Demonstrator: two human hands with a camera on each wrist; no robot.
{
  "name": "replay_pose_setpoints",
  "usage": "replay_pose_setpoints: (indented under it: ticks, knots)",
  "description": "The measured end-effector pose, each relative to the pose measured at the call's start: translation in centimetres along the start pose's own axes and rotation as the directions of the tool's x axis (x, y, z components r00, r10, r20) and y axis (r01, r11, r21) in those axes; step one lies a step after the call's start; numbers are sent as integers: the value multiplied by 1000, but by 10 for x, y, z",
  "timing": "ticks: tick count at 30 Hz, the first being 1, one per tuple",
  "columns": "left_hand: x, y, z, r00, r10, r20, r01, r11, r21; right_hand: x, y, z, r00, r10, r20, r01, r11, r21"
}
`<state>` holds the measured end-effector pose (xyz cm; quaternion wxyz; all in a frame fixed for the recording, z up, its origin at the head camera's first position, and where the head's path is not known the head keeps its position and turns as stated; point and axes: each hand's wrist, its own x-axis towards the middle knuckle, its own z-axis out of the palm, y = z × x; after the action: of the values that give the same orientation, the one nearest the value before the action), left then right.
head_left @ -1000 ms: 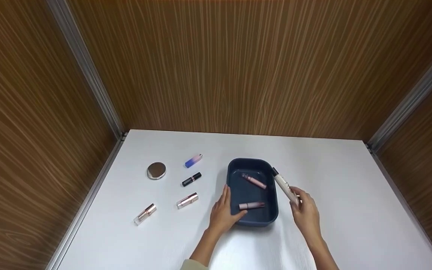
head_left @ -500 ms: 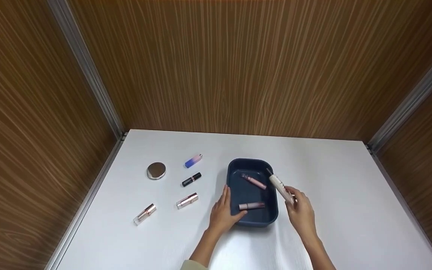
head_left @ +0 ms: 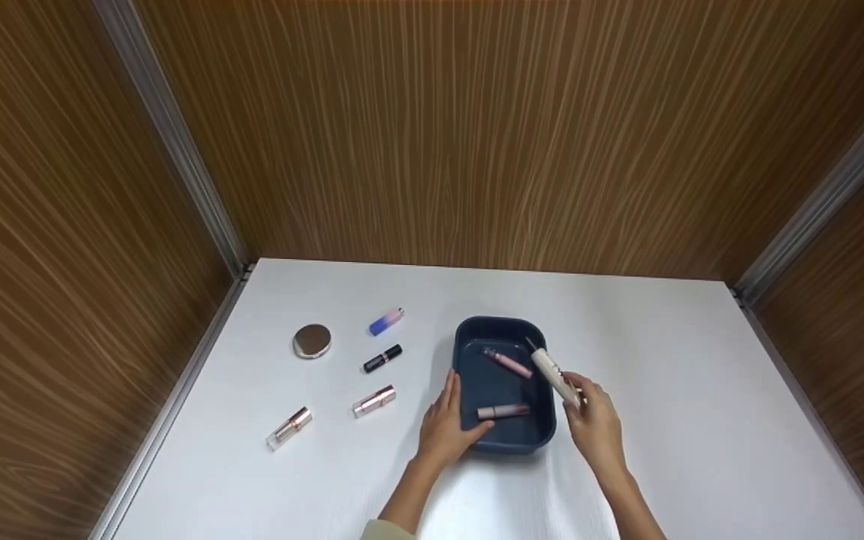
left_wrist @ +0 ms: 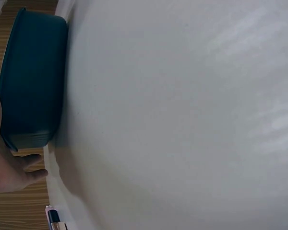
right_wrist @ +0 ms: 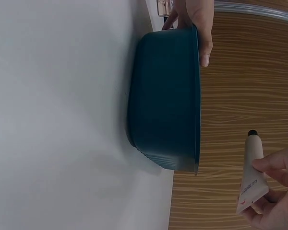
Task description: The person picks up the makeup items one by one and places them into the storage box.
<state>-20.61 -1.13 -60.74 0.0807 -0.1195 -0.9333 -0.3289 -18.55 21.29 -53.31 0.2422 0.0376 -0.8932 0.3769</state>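
Over the last second the right hand [head_left: 593, 424] has drifted left, and the white tube [head_left: 552, 373] came with it: it used to point at the outside of the blue bin [head_left: 498, 386], and now its capped end sits above the inside while the rest slants back across the right rim. Right wrist view has it hanging in the air, not touching the bin, so I'd call it lined up but not put down. Grip on that side is clamped on the tube, fingers and thumb pinching near its flat end.

Left hand [head_left: 443, 427] hasn't budged, as far as I can tell from my end. It rests against the near left of the bin, fingers straight along the wall and thumb spread away from them, which I read as steadying.

Already in the bin: a pink tube [head_left: 508, 363] and a pink-and-maroon tube [head_left: 503, 412], well apart, so there looks to be space for one more. Out left on the desk [head_left: 664, 375] nothing's shifted: compact [head_left: 312, 341], blue-pink tube [head_left: 387, 322], black lipstick [head_left: 382, 358], two gold-capped ones.
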Motion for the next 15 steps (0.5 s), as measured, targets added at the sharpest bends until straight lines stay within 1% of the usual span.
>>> replay_pose_setpoints:
  ticks: [6,11,15]
  knots:
    - [-1,0,-1,1000,-2,-1,2,1000,-5,1,-2,3,1000,16,20,-16,1000,-5]
    - [0,1,-1,1000,-1,-14,1,1000,2,3,-4,6,1000,6,13,-6,1000,1]
    - [0,1,-1,1000,-2,-6,2,1000,4,3,-5,8,1000,-10,5,10,1000,14]
